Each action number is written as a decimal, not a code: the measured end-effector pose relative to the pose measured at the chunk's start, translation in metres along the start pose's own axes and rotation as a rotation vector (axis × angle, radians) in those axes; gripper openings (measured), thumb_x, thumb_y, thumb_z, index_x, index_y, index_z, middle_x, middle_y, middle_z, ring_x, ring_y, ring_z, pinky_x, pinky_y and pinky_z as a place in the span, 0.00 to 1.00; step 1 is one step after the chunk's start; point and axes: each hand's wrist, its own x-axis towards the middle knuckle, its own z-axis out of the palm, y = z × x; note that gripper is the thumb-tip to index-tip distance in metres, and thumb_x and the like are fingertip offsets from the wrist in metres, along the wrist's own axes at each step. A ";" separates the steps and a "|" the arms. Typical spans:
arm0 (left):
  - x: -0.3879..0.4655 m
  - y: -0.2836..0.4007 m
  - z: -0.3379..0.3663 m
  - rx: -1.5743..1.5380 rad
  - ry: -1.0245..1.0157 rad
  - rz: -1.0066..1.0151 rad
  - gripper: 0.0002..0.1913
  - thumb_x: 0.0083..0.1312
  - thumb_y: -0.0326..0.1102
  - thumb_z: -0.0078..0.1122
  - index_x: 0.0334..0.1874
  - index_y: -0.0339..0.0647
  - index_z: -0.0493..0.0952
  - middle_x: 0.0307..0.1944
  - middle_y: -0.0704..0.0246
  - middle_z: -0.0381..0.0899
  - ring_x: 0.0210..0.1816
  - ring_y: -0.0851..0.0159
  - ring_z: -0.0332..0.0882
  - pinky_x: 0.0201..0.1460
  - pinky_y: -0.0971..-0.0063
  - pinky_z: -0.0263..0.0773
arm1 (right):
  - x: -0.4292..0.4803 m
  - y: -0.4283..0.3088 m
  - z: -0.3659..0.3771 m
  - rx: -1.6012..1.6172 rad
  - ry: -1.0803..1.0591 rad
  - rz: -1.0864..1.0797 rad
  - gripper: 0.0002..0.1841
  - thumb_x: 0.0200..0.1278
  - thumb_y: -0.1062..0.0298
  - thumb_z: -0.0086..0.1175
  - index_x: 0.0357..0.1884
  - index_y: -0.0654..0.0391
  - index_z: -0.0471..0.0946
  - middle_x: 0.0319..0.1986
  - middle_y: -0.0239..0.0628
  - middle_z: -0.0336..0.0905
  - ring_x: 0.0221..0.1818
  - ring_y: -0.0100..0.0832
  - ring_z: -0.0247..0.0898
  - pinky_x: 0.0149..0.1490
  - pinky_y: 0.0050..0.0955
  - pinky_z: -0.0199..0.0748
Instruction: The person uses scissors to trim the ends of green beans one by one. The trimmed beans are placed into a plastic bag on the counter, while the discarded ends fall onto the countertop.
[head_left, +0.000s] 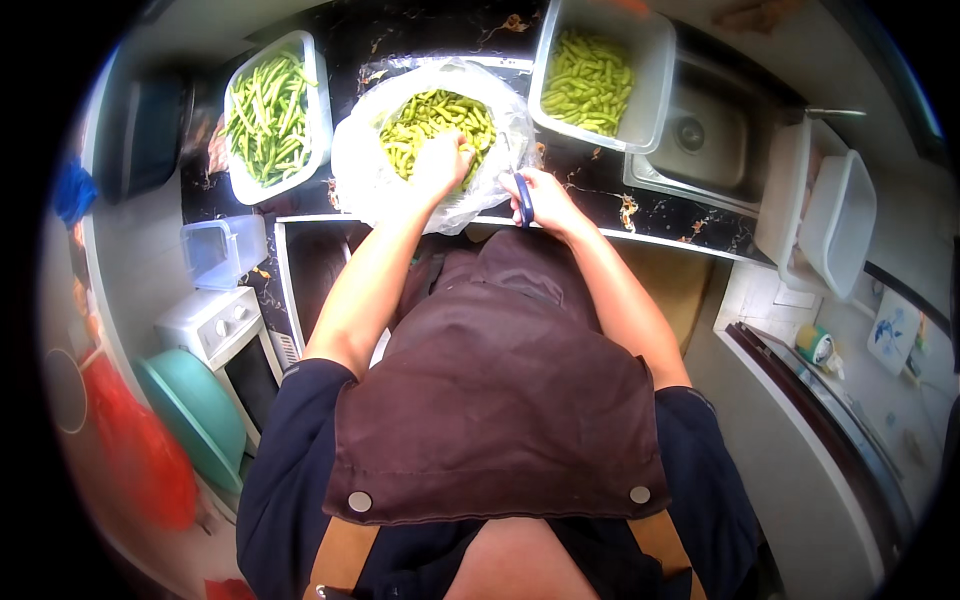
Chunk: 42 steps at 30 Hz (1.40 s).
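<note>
A clear plastic bag (360, 142) lies open on the counter before me, full of edamame pods (427, 112). My left hand (442, 161) reaches over its mouth, fingers bent down at the pods; whether a pod is pinched there is hidden. At the bag's right edge, my right hand (547, 199) grips scissors by their dark blue handles (523, 199). The blades are hard to make out against the bright plastic. To the bag's right, a translucent plastic tub (652, 90) holds more green pods. On the left stands a white container (320, 112) heaped with green beans.
A steel sink (712, 146) is set in the dark marbled counter (600, 176) at right, near stacked plastic tubs (840, 217). At left are an empty clear box (210, 251), a white toaster oven (217, 322) and a teal basin (195, 412). A red bag (139, 450) hangs beyond.
</note>
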 end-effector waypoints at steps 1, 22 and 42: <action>-0.003 0.003 0.004 0.046 0.013 0.002 0.14 0.59 0.43 0.67 0.39 0.40 0.81 0.34 0.54 0.84 0.39 0.50 0.83 0.44 0.60 0.75 | -0.001 0.001 0.000 0.003 0.000 0.003 0.17 0.68 0.54 0.60 0.38 0.61 0.75 0.21 0.30 0.72 0.18 0.20 0.70 0.25 0.20 0.69; -0.019 -0.013 -0.030 -1.096 -0.294 -0.302 0.09 0.69 0.36 0.54 0.34 0.39 0.77 0.17 0.75 0.68 0.17 0.77 0.64 0.20 0.81 0.57 | -0.021 -0.011 0.001 0.074 -0.280 -0.049 0.19 0.72 0.50 0.53 0.42 0.59 0.74 0.26 0.32 0.75 0.25 0.22 0.73 0.32 0.22 0.71; -0.029 -0.009 -0.024 -0.998 -0.492 -0.294 0.13 0.71 0.38 0.52 0.30 0.40 0.77 0.23 0.69 0.80 0.21 0.76 0.74 0.22 0.82 0.66 | 0.002 0.001 0.002 -0.155 -0.065 -0.033 0.16 0.69 0.55 0.60 0.36 0.60 0.74 0.20 0.28 0.71 0.18 0.19 0.68 0.25 0.19 0.67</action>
